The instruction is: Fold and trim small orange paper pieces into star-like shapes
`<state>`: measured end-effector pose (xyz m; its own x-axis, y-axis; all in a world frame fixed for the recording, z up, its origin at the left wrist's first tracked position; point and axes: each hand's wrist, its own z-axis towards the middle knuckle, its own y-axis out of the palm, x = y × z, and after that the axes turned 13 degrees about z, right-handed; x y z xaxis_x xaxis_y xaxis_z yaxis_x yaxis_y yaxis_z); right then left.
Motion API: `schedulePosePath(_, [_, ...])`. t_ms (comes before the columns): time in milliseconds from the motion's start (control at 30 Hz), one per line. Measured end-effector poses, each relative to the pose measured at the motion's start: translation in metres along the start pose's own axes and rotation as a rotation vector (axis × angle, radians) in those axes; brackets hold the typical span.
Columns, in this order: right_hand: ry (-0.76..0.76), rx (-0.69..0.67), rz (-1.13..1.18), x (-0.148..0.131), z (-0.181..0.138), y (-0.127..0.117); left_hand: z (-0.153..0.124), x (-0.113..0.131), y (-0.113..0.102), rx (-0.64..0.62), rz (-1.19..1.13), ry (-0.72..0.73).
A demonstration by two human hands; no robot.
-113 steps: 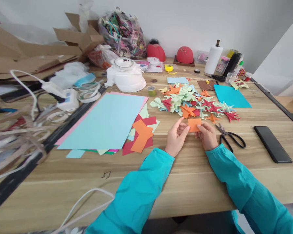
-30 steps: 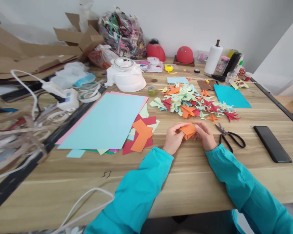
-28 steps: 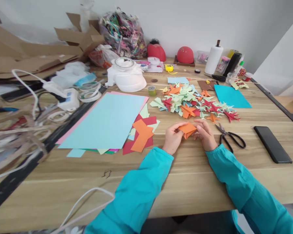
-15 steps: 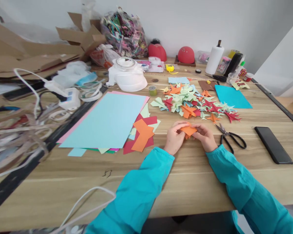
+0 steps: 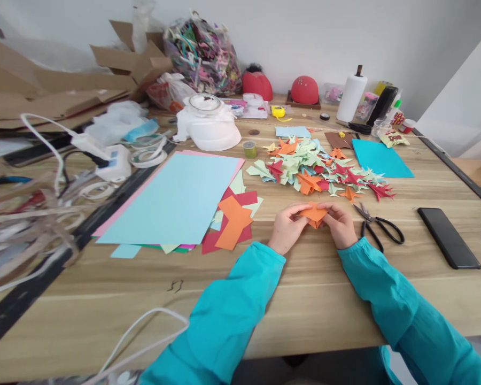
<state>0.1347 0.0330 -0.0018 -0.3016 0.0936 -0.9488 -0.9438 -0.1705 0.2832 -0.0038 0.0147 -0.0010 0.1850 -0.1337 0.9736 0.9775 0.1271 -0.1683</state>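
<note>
A small folded orange paper sits between both hands just above the wooden table. My left hand pinches its left side with thumb and fingers closed. From the other side my right hand grips its right edge, fingers curled over it. Both arms wear teal sleeves. Just beyond the hands lies a pile of folded paper shapes in green, orange and red.
Black scissors lie right of my right hand, a black phone farther right. Large light-blue sheets and orange and red offcuts lie to the left. A teal sheet, paper-towel roll and cardboard stand behind.
The orange paper was a flat square held upright; now it is folded smaller and held low between both hands. The hands have drawn closer together.
</note>
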Motion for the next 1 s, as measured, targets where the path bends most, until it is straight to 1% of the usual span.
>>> schedulePosePath(167, [-0.026, -0.043, -0.037, 0.0035, -0.0001, -0.0005, -0.0012, 0.0039, 0.0003, 0.02, 0.023, 0.03])
schedulePosePath(267, [-0.005, -0.032, -0.021, 0.0038, -0.0005, 0.0003, -0.002, 0.0063, 0.0005, 0.039, 0.04, -0.002])
schedulePosePath(433, [0.04, -0.008, 0.015, 0.0047, -0.0004, 0.0002, -0.0027, 0.0069, 0.0012, 0.031, 0.034, -0.05])
schedulePosePath(567, [0.021, -0.047, -0.008, 0.0063, -0.0002, -0.0008, -0.0022, 0.0043, 0.0022, 0.039, 0.054, -0.063])
schedulePosePath(667, [0.013, -0.046, -0.038, 0.0052, -0.0002, -0.0004, -0.0022, 0.0035, 0.0022, 0.041, 0.057, -0.053])
schedulePosePath(767, [0.036, -0.022, -0.022, 0.0022, 0.0002, 0.0005, -0.0023, 0.0043, 0.001, 0.003, -0.016, -0.072])
schedulePosePath(900, [0.096, 0.023, 0.028, -0.0002, 0.0018, 0.0006, -0.0011, 0.0033, -0.0005, -0.097, -0.249, -0.157])
schedulePosePath(1000, [0.119, 0.038, 0.043, 0.0003, 0.0027, 0.0, 0.0004, 0.0012, -0.0006, -0.118, -0.288, -0.175])
